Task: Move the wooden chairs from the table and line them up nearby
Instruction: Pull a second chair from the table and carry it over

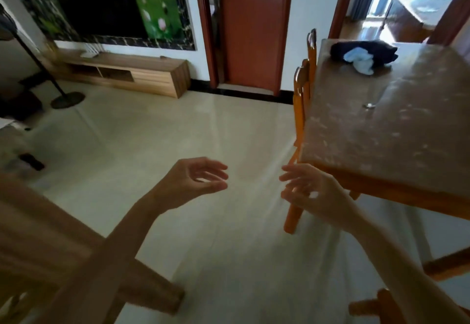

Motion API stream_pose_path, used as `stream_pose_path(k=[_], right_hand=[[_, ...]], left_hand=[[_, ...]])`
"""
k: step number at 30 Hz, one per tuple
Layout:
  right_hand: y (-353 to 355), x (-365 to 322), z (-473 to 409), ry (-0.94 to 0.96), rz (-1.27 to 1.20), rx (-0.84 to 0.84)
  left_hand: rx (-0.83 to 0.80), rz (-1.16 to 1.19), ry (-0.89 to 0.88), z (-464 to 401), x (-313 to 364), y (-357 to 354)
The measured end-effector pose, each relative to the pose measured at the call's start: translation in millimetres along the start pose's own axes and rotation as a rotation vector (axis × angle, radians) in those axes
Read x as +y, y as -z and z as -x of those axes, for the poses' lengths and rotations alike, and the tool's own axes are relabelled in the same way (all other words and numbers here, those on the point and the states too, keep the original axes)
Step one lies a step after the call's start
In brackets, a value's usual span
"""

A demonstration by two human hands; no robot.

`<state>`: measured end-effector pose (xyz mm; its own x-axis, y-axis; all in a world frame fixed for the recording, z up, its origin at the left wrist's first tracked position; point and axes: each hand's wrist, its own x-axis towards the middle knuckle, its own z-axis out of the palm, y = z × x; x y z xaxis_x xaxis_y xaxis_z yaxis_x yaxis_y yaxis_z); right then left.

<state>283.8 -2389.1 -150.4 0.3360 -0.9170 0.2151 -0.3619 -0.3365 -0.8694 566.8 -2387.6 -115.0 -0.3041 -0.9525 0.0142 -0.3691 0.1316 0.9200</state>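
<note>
Wooden chairs stand tucked along the left edge of the table (396, 130): the nearer chair (300, 110) shows its orange back rails just beside that edge, and a farther chair (311, 46) rises behind it near the far left corner. Both bare hands hover over the pale tiled floor (157, 140), holding nothing. The left hand (193, 178) is raised on an extended forearm, fingers loosely curled and spread, thumb below, palm facing right. The right hand (307, 191) mirrors it, fingers parted and slack, just off the table's near left corner and in front of an orange wooden leg (292, 216). The two hands are apart, with bare floor between them. On the tabletop a drinking glass (370, 99) stands toward the middle and a dark cloth bundle (363, 52) with something pale on it lies near the far edge. Left of the chairs the floor lies wide and bare up to the TV cabinet (132, 74) and the red-brown door (250, 28); a lamp stand (67, 99) sits at the far left. Blurred wooden furniture (45, 242) crowds the near left.
</note>
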Motion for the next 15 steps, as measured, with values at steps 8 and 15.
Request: stream_pose_path(k=[8,15], right_hand=[[9,46,-193,0.018,0.056,0.069],[24,90,-357,-0.076,0.052,0.239]], left_hand=[[-0.127,-0.007,-0.049,-210,-42,79],[-0.257,-0.027,-0.139,-411,-73,153]])
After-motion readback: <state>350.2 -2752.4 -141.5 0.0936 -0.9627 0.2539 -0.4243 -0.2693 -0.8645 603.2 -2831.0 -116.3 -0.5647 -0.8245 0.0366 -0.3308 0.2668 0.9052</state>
